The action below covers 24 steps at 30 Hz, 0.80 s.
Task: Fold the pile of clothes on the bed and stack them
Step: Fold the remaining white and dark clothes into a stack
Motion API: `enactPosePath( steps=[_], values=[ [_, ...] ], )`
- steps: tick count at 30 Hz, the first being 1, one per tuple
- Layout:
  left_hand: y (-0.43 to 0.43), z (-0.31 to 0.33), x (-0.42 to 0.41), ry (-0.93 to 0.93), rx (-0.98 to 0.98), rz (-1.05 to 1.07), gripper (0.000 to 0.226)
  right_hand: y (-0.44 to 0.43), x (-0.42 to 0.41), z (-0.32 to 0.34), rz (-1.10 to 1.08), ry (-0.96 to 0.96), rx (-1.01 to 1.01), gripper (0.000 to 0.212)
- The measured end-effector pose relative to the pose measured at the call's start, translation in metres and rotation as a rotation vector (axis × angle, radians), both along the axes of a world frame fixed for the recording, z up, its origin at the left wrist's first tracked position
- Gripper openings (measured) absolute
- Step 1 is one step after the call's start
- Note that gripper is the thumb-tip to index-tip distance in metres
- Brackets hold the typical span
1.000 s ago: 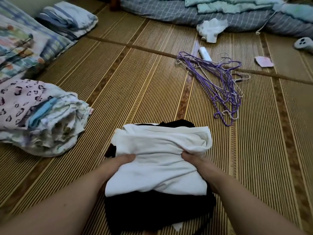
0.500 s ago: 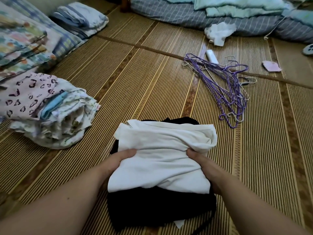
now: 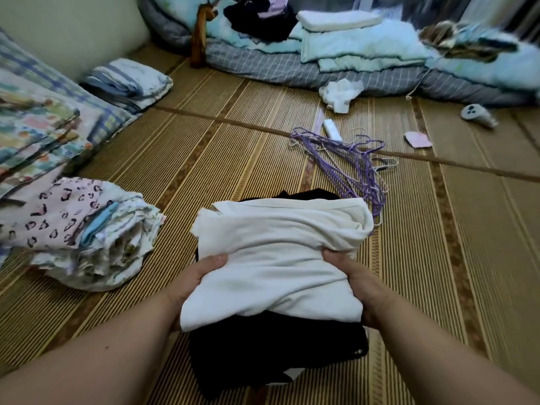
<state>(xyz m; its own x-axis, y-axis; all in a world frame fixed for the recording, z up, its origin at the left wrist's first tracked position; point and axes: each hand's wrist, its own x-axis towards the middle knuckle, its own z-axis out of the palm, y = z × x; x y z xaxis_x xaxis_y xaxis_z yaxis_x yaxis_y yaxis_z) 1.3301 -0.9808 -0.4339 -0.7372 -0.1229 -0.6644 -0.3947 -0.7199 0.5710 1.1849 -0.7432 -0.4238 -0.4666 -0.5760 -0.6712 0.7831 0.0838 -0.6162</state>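
On the ribbed straw mat (image 3: 233,159), both hands (image 3: 198,277) (image 3: 355,277) grip soft, rumpled white cloth (image 3: 277,258).

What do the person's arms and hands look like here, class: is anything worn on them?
Both are bare. The left forearm and right forearm show no sleeve, watch or bracelet up to the picture's edge. The left hand and right hand wear no gloves, and no ring shows, though most fingers are hidden.
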Motion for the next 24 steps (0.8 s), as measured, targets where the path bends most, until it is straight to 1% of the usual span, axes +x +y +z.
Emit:
enactPosePath(
  steps=[2, 6, 10, 14, 17, 21, 24],
  values=[
    [0.008, 0.025, -0.007, 0.005, 0.008, -0.022, 0.050, 0.013, 0.000, 0.028, -0.036, 0.021, -0.008, 0.053],
    [0.036, 0.083, -0.022, 0.018, -0.033, -0.092, 0.046, 0.053, 0.005, 0.089, -0.099, 0.099, -0.012, 0.058],
    [0.083, 0.166, -0.042, 0.070, -0.079, -0.184, 0.032, 0.109, 0.011, 0.159, -0.235, 0.153, -0.028, 0.056],
    [0.134, 0.239, -0.066, 0.135, -0.116, -0.305, 0.036, 0.166, 0.020, 0.234, -0.350, 0.273, -0.086, 0.037],
    [0.182, 0.278, -0.076, 0.191, -0.112, -0.392, 0.039, 0.219, 0.029, 0.280, -0.452, 0.385, -0.075, 0.039],
    [0.263, 0.306, -0.087, 0.227, -0.085, -0.481, 0.034, 0.304, 0.044, 0.312, -0.523, 0.402, -0.068, 0.042],
    [0.327, 0.314, -0.098, 0.214, -0.089, -0.554, 0.039, 0.370, 0.050, 0.325, -0.586, 0.420, -0.025, 0.048]
  ],
)
